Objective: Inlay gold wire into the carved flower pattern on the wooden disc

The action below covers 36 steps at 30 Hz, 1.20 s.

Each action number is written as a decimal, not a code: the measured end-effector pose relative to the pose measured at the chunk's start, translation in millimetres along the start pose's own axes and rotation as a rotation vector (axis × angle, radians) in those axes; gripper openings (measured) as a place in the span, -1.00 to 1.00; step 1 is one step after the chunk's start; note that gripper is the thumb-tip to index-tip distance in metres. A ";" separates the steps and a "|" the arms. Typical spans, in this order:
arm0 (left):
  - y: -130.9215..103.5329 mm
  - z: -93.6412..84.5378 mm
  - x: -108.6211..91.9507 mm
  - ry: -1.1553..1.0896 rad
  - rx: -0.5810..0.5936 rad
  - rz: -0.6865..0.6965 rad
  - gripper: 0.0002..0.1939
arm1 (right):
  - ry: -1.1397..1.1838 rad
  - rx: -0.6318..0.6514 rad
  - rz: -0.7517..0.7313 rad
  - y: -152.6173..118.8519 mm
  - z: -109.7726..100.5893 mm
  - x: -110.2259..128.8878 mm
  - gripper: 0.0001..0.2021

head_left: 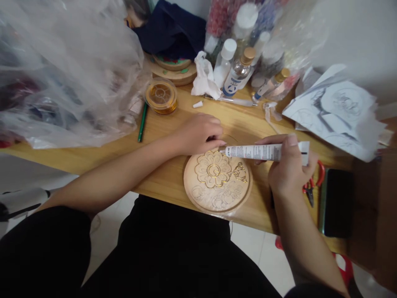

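Note:
A round wooden plaque (217, 198) lies near the table's front edge. It carries a pencil-drawn flower design, with gold wire (214, 170) along the large flower's outline and central spiral. My right hand (288, 165) is closed around a white printed glue tube (257, 152), held nearly level with its nozzle pointing left at the plaque's upper edge. My left hand (201, 134) rests at the far rim of the plaque, fingers curled in and the tips close to the nozzle. Whatever those fingers pinch is hidden. A thin curved strand (234, 139) shows just beyond them.
A spool of gold wire (161, 96), a green pencil (142, 122) and a small white cap (197, 104) lie behind. Bottles (237, 76), tissue (204, 76) and plastic bags (71, 74) line the back. At right are drawings (335, 107), red-handled pliers (310, 190) and a phone (337, 203).

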<state>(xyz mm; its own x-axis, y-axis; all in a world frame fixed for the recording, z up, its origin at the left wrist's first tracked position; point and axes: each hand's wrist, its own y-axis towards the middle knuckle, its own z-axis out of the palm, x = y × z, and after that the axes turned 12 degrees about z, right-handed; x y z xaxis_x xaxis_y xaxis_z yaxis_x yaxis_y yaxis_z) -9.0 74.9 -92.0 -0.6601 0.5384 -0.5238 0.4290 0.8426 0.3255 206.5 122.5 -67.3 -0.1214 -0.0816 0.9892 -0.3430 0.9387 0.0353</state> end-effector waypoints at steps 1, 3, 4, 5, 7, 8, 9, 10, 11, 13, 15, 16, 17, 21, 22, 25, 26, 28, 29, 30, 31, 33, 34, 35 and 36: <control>-0.1 -0.1 -0.2 0.001 -0.002 -0.003 -0.70 | -0.009 -0.007 -0.004 0.0 0.2 0.0 -0.66; -0.1 -0.5 -0.6 0.005 0.002 -0.007 -0.70 | -0.019 -0.010 -0.017 0.3 0.4 -0.4 -0.65; -0.1 -0.7 -0.8 0.009 0.007 -0.009 -0.70 | -0.015 -0.013 -0.028 0.7 0.5 -0.7 -0.65; -0.1 -1.0 -0.9 0.012 0.012 -0.011 -0.70 | -0.006 -0.017 -0.039 1.1 0.5 -1.1 -0.65; -0.1 -1.2 -0.9 0.014 0.020 -0.012 -0.71 | 0.022 -0.019 -0.064 2.0 0.6 -2.0 -0.66; -0.1 -1.2 -0.8 0.015 0.022 -0.012 -0.71 | 0.034 -0.016 -0.070 2.3 0.6 -2.3 -0.66; -0.1 -1.1 -0.7 0.016 0.023 -0.012 -0.71 | 0.041 -0.012 -0.071 2.4 0.5 -2.5 -0.66; -0.1 -1.0 -0.6 0.016 0.023 -0.012 -0.71 | 0.039 -0.010 -0.066 2.4 0.5 -2.6 -0.66; -0.2 -1.0 -0.6 0.015 0.024 -0.012 -0.71 | 0.028 -0.012 -0.057 2.3 0.5 -2.5 -0.66; -0.2 -1.0 -0.8 0.015 0.024 -0.013 -0.71 | -0.014 -0.023 -0.027 1.9 0.3 -2.0 -0.65; -0.1 -1.3 -1.2 0.018 0.023 -0.014 -0.71 | -0.045 -0.027 0.002 1.4 0.1 -1.2 -0.65; 0.0 -1.6 -1.4 0.020 0.023 -0.015 -0.71 | -0.048 -0.023 0.012 1.2 0.0 -0.8 -0.65; 0.1 -1.9 -1.7 0.021 0.025 -0.016 -0.71 | -0.045 -0.020 0.016 1.1 -0.2 -0.3 -0.65; 0.9 -3.1 -2.4 0.020 0.039 -0.031 -0.71 | -0.048 -0.028 -0.012 1.6 -0.8 0.3 -0.64; 1.1 -3.2 -2.4 0.019 0.043 -0.037 -0.71 | -0.051 -0.036 -0.019 1.8 -1.0 0.1 -0.64; 1.2 -2.8 -2.2 0.016 0.042 -0.035 -0.71 | -0.056 -0.061 -0.019 2.1 -1.8 -0.7 -0.64; 1.1 -2.6 -2.0 0.015 0.035 -0.030 -0.71 | -0.053 -0.062 -0.019 2.0 -1.9 -0.8 -0.64; 0.7 -2.1 -1.7 0.017 0.026 -0.022 -0.71 | -0.035 -0.048 -0.025 1.5 -1.7 -0.5 -0.64; 0.6 -2.0 -1.5 0.018 0.025 -0.021 -0.71 | -0.028 -0.036 -0.027 1.1 -1.4 -0.3 -0.64; 0.4 -1.9 -1.4 0.019 0.026 -0.020 -0.71 | -0.027 -0.026 -0.025 0.8 -1.0 -0.1 -0.64; 0.2 -1.8 -1.3 0.019 0.030 -0.020 -0.71 | -0.032 -0.020 -0.019 0.7 -0.5 0.0 -0.65; -0.1 -1.9 -1.3 0.021 0.029 -0.018 -0.71 | -0.058 -0.019 -0.012 1.0 0.5 -0.9 -0.64; -0.2 -1.8 -1.2 0.023 0.027 -0.017 -0.71 | -0.066 -0.023 -0.016 1.6 0.9 -1.8 -0.63; -0.3 -1.8 -1.2 0.023 0.023 -0.017 -0.71 | -0.062 -0.037 -0.033 2.4 1.2 -3.0 -0.63; -0.4 -1.6 -1.2 0.022 0.020 -0.016 -0.71 | -0.049 -0.056 -0.055 3.2 1.3 -4.2 -0.63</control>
<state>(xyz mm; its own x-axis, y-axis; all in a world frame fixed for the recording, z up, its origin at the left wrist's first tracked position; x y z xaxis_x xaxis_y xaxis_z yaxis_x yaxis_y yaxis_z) -9.4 73.9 -90.2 -0.6804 0.5250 -0.5113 0.4302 0.8509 0.3014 204.7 125.4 -71.5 -0.1496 -0.1482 0.9776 -0.2984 0.9494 0.0983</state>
